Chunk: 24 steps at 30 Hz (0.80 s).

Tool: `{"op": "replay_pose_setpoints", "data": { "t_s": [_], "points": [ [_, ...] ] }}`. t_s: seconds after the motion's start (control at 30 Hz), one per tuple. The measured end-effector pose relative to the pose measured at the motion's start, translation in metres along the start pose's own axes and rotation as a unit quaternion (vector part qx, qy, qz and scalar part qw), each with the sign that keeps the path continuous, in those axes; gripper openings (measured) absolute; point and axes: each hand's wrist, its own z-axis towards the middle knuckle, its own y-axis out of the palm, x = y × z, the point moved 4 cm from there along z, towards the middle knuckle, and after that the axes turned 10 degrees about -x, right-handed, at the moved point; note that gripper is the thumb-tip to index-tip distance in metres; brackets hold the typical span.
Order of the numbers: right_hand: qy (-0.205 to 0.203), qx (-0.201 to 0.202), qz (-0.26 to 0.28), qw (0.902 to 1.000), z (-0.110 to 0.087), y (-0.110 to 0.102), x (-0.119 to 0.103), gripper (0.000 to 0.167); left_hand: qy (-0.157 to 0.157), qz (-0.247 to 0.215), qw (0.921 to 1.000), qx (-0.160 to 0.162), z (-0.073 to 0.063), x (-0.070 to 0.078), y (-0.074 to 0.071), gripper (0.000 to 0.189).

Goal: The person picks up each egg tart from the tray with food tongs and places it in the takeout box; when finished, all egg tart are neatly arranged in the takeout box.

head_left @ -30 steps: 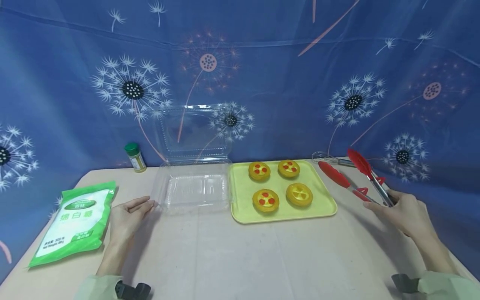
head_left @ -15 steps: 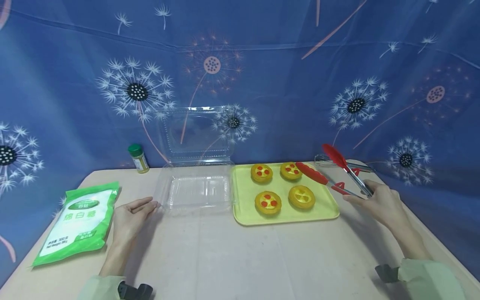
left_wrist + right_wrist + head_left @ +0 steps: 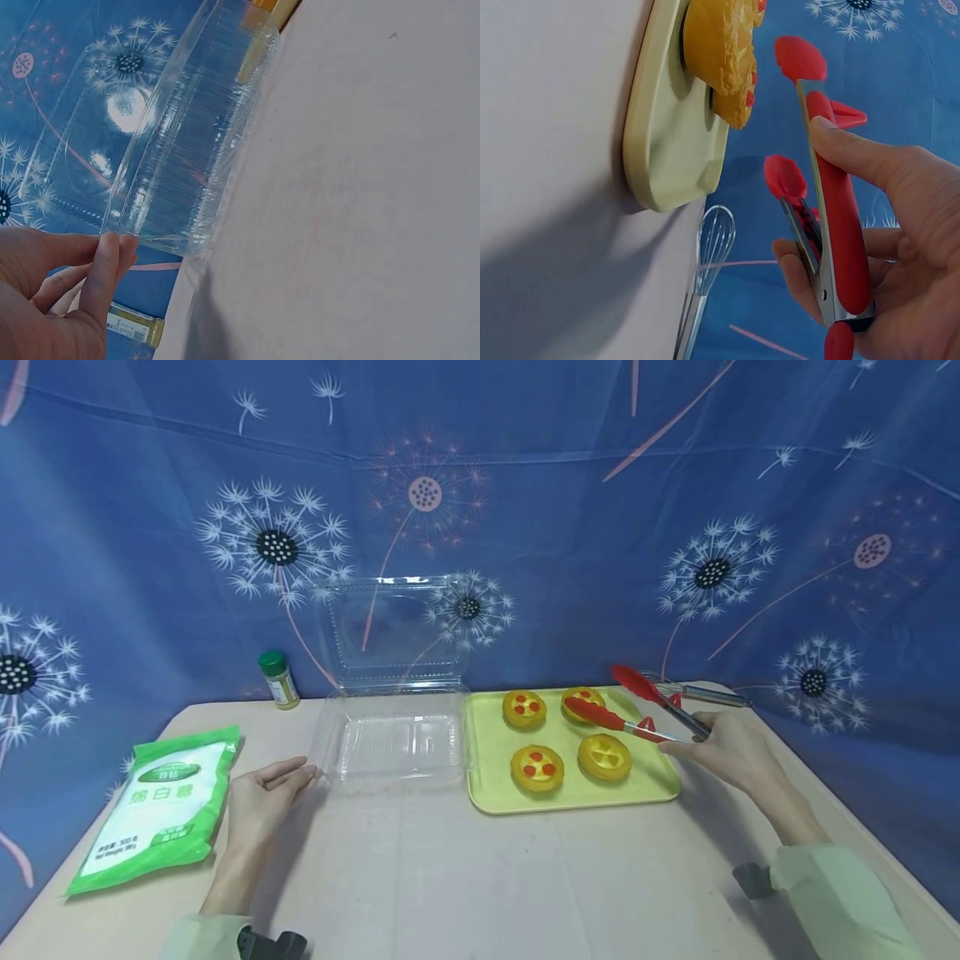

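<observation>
My left hand [image 3: 262, 797] pinches the near-left corner of a clear plastic container [image 3: 172, 180] between thumb and fingertips. Its hinged lid [image 3: 393, 631] stands raised against the backdrop, and its base holds nothing. In my right hand [image 3: 738, 752] is a pair of red-tipped tongs [image 3: 838, 217], gripped by the handles with the arms spread apart. The tong heads hang over the right part of a pale yellow tray [image 3: 570, 795]. Several egg tarts lie there: a plain-topped one [image 3: 604, 757], a red-dotted one [image 3: 537, 768] at the front, and a back-right tart [image 3: 581, 697] partly covered by a tong head.
A green and white bag [image 3: 153, 810] lies left of my left hand. Behind it stands a green-capped jar [image 3: 280, 681]. A whisk [image 3: 712, 695] lies at the back right, beyond the tongs. The blue dandelion-print cloth [image 3: 555, 527] hangs along the table's back edge.
My right hand has carried the tongs leftward and lower, from right of the tray to over its tarts. The left hand keeps its pinch on the container.
</observation>
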Motion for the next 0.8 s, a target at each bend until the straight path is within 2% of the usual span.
{"op": "replay_pose_setpoints", "data": {
  "t_s": [0.17,0.4,0.57,0.7,0.8],
  "points": [
    [0.002,-0.009,-0.018,0.9998,0.006,0.002,-0.004,0.055,-0.002,0.023,0.9997,0.003,0.0,0.0,0.0,0.04],
    [0.027,-0.043,0.009,0.9987,0.014,0.003,-0.009,0.047,0.0,0.033,0.9994,0.001,-0.001,0.002,-0.001,0.041],
    [0.031,-0.05,0.001,0.9983,0.019,0.004,-0.012,0.047,0.0,0.038,0.9993,0.004,-0.002,0.002,-0.001,0.04],
    [0.033,-0.056,-0.012,0.9978,0.022,0.006,-0.013,0.057,0.003,0.036,0.9993,0.004,-0.002,0.002,-0.001,0.04],
    [0.037,-0.059,-0.012,0.9975,0.023,0.008,-0.012,0.044,0.001,0.019,0.9998,0.003,-0.002,0.001,0.0,0.04]
  ]
}}
